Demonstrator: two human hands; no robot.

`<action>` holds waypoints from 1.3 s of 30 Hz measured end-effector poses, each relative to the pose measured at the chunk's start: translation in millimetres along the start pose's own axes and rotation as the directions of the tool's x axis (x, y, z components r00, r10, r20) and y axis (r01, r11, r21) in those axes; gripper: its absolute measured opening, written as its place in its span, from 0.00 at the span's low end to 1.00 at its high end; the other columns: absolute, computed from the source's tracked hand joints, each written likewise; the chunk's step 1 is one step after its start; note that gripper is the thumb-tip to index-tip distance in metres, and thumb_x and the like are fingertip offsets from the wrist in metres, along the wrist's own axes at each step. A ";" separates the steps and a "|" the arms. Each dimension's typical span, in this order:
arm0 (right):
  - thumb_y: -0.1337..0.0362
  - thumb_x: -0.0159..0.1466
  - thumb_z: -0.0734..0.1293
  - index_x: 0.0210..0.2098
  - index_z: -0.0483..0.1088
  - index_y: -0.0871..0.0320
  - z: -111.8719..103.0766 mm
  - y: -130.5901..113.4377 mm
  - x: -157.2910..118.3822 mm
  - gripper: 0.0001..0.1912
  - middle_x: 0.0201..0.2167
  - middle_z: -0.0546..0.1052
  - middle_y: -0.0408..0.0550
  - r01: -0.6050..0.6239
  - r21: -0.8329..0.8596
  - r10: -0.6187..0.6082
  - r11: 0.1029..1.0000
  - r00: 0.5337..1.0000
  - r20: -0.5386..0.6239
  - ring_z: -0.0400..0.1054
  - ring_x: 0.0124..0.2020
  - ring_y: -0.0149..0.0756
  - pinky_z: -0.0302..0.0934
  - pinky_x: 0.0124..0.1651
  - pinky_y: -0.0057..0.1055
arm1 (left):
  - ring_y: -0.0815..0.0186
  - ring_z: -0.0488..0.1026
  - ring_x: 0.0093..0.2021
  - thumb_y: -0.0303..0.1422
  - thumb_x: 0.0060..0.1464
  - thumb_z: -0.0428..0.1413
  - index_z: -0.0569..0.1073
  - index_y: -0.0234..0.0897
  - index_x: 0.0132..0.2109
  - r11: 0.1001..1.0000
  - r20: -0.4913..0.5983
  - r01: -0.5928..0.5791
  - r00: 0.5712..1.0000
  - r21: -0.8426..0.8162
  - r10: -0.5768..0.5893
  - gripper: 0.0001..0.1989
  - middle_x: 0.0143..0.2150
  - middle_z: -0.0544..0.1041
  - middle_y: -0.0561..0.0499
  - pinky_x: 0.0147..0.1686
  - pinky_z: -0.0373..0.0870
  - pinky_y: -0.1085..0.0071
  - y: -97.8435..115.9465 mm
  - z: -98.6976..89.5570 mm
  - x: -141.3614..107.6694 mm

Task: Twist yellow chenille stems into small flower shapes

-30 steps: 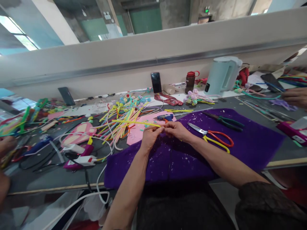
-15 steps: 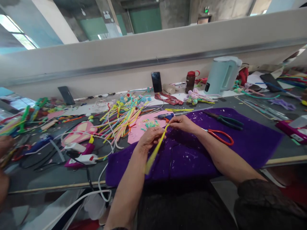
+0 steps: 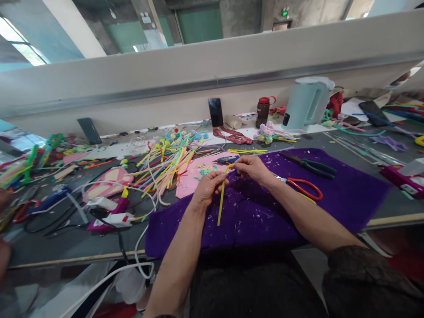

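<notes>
Fingers and thumb of my left hand [image 3: 209, 188] pinch a yellow fuzzy stem [image 3: 221, 205], whose free length hangs down over the purple cloth [image 3: 265, 225]. Its upper end bends across to my right hand [image 3: 250, 169], which is closed on it with curled fingers. Just behind my hands lies a blue glue gun [image 3: 228, 159] on a pink sheet [image 3: 185, 184] with small green and yellow bits. Red-handled scissors [image 3: 306, 189] rest by my right forearm, partly hidden, and green-handled pliers [image 3: 314, 168] lie farther back on the cloth.
A heap of coloured stems [image 3: 172, 163] spreads to the left, near white cables and a power strip [image 3: 112, 221]. Behind stand a phone [image 3: 216, 112], a brown bottle [image 3: 263, 112] and a pale kettle [image 3: 306, 104]. Another person's hand [image 3: 4, 198] shows at the far left.
The hanging part of the yellow stem was blurred and slanted left; now it hangs sharper and steeper. The upper part is now bent over between my hands. A yellow piece now shows beside the scissors.
</notes>
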State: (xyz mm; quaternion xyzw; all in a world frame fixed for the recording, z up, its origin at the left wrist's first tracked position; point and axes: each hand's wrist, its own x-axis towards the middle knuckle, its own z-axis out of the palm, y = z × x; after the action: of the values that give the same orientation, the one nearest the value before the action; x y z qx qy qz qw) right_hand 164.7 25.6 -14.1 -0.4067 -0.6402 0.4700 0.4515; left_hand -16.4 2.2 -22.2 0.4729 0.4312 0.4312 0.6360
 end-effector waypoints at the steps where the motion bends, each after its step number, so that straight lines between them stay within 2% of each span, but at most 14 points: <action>1: 0.58 0.53 0.64 0.28 0.68 0.60 3.1 -1.4 -1.7 0.11 0.18 0.68 0.40 -0.035 0.064 0.033 0.997 0.999 0.029 0.60 0.16 0.24 0.51 0.17 0.21 | 0.80 0.57 0.13 0.39 0.39 0.60 0.70 0.33 0.31 1.000 -0.029 -0.014 0.999 -0.007 0.014 0.15 0.23 0.72 0.53 0.12 0.46 0.81 -0.3 -0.7 1.2; 4: 0.57 0.53 0.65 0.30 0.69 0.60 15.9 -3.7 -8.4 0.12 0.20 0.69 0.40 -0.059 0.182 0.036 0.981 0.991 0.128 0.61 0.17 0.25 0.52 0.18 0.21 | 0.81 0.55 0.13 0.40 0.39 0.61 0.70 0.32 0.29 0.998 -0.070 -0.038 0.997 -0.053 0.034 0.15 0.20 0.70 0.55 0.12 0.45 0.80 -0.9 -2.7 4.5; 7: 0.58 0.54 0.63 0.35 0.71 0.59 27.7 -1.8 -14.1 0.13 0.20 0.69 0.40 -0.015 0.156 -0.018 0.988 0.979 0.204 0.62 0.19 0.26 0.55 0.20 0.22 | 0.81 0.52 0.12 0.39 0.38 0.61 0.70 0.32 0.28 0.994 -0.079 -0.044 0.996 -0.097 0.037 0.14 0.17 0.65 0.58 0.12 0.43 0.80 -1.7 -2.9 5.8; 9: 0.58 0.56 0.62 0.39 0.71 0.58 31.7 1.0 -15.2 0.14 0.22 0.70 0.41 0.052 0.099 -0.071 0.994 0.978 0.196 0.62 0.20 0.26 0.56 0.22 0.23 | 0.81 0.54 0.12 0.37 0.37 0.62 0.70 0.32 0.29 0.994 -0.107 -0.056 0.993 -0.094 0.046 0.13 0.17 0.66 0.58 0.12 0.45 0.80 -2.6 -1.1 5.2; 11: 0.59 0.58 0.61 0.40 0.71 0.57 32.5 3.9 -14.0 0.14 0.27 0.71 0.42 0.155 0.029 -0.157 0.988 0.976 0.151 0.63 0.25 0.27 0.58 0.27 0.24 | 0.78 0.61 0.16 0.35 0.36 0.62 0.71 0.32 0.30 0.993 -0.126 -0.082 0.990 -0.084 0.071 0.13 0.19 0.69 0.56 0.16 0.53 0.81 -3.3 1.5 3.5; 13: 0.61 0.59 0.60 0.41 0.71 0.56 31.2 6.2 -11.5 0.13 0.33 0.72 0.44 0.275 -0.074 -0.265 0.959 0.957 0.119 0.65 0.32 0.29 0.59 0.36 0.25 | 0.75 0.66 0.20 0.34 0.37 0.62 0.72 0.32 0.30 0.993 -0.123 -0.098 0.988 -0.063 0.090 0.12 0.22 0.72 0.54 0.21 0.59 0.79 -3.3 3.9 1.6; 16: 0.64 0.60 0.59 0.41 0.71 0.54 28.4 8.7 -8.3 0.12 0.34 0.72 0.45 0.391 -0.249 -0.366 0.886 0.920 0.144 0.64 0.39 0.31 0.56 0.43 0.27 | 0.73 0.68 0.21 0.34 0.37 0.61 0.73 0.32 0.31 0.997 -0.125 -0.075 0.989 0.013 0.076 0.12 0.23 0.73 0.53 0.21 0.60 0.78 -2.6 4.8 -0.7; 21: 0.68 0.60 0.57 0.40 0.70 0.54 27.3 12.3 -7.9 0.13 0.33 0.71 0.46 0.410 -0.385 -0.374 0.827 0.912 0.168 0.63 0.35 0.32 0.56 0.40 0.27 | 0.74 0.67 0.20 0.34 0.36 0.62 0.74 0.32 0.33 0.996 -0.098 -0.067 0.993 0.058 0.073 0.14 0.25 0.74 0.53 0.21 0.61 0.77 -5.2 2.9 -0.3; 24: 0.68 0.60 0.57 0.42 0.69 0.55 27.6 12.0 -10.0 0.14 0.34 0.72 0.48 0.436 -0.416 -0.395 0.798 0.900 0.185 0.63 0.37 0.34 0.56 0.40 0.28 | 0.74 0.66 0.19 0.37 0.37 0.62 0.73 0.32 0.31 0.996 -0.129 -0.066 0.989 0.067 0.074 0.14 0.22 0.72 0.53 0.20 0.61 0.78 -7.3 2.6 1.5; 28: 0.67 0.58 0.60 0.49 0.64 0.56 25.7 7.9 -12.1 0.18 0.34 0.72 0.47 0.371 -0.392 -0.374 0.842 0.925 0.072 0.64 0.32 0.32 0.57 0.38 0.29 | 0.76 0.64 0.19 0.38 0.36 0.62 0.70 0.32 0.30 0.997 -0.228 -0.072 0.971 -0.012 0.068 0.15 0.23 0.71 0.54 0.18 0.59 0.80 -3.5 0.7 3.8; 30: 0.65 0.56 0.62 0.46 0.66 0.57 24.2 6.5 -11.7 0.17 0.31 0.73 0.46 0.305 -0.364 -0.336 0.880 0.942 -0.024 0.64 0.28 0.30 0.58 0.35 0.28 | 0.77 0.63 0.18 0.37 0.36 0.62 0.69 0.33 0.30 0.993 -0.258 -0.074 0.965 -0.087 0.049 0.15 0.22 0.70 0.55 0.16 0.57 0.81 0.0 -1.3 4.6; 32: 0.62 0.55 0.63 0.37 0.70 0.58 23.7 5.6 -10.9 0.11 0.26 0.72 0.44 0.226 -0.283 -0.260 0.932 0.962 -0.086 0.63 0.25 0.29 0.58 0.32 0.27 | 0.78 0.63 0.18 0.37 0.37 0.62 0.68 0.33 0.30 0.987 -0.237 -0.074 0.971 -0.141 0.039 0.15 0.22 0.69 0.56 0.16 0.56 0.82 2.6 -3.1 5.1; 35: 0.58 0.53 0.64 0.29 0.69 0.59 25.2 3.4 -10.6 0.10 0.19 0.68 0.41 0.056 0.027 -0.053 0.998 0.993 -0.108 0.61 0.19 0.27 0.54 0.22 0.25 | 0.79 0.63 0.18 0.36 0.39 0.61 0.67 0.33 0.30 0.981 -0.207 -0.088 0.977 -0.173 0.051 0.14 0.23 0.69 0.56 0.15 0.56 0.83 3.2 -3.3 5.0; 39: 0.57 0.47 0.69 0.28 0.66 0.59 26.2 -4.0 -11.7 0.14 0.19 0.67 0.39 -0.069 0.465 0.142 0.883 0.982 -0.125 0.61 0.19 0.25 0.53 0.19 0.22 | 0.78 0.64 0.19 0.37 0.38 0.61 0.67 0.33 0.29 0.981 -0.195 -0.087 0.979 -0.172 0.053 0.15 0.23 0.70 0.56 0.16 0.56 0.83 1.6 0.8 2.6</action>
State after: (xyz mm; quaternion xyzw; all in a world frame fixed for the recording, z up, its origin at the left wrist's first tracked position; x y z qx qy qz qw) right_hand 142.2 7.5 -16.5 -0.3582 -0.4510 0.5986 0.5568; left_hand -15.2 4.7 -20.9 0.3855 0.4321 0.5337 0.6164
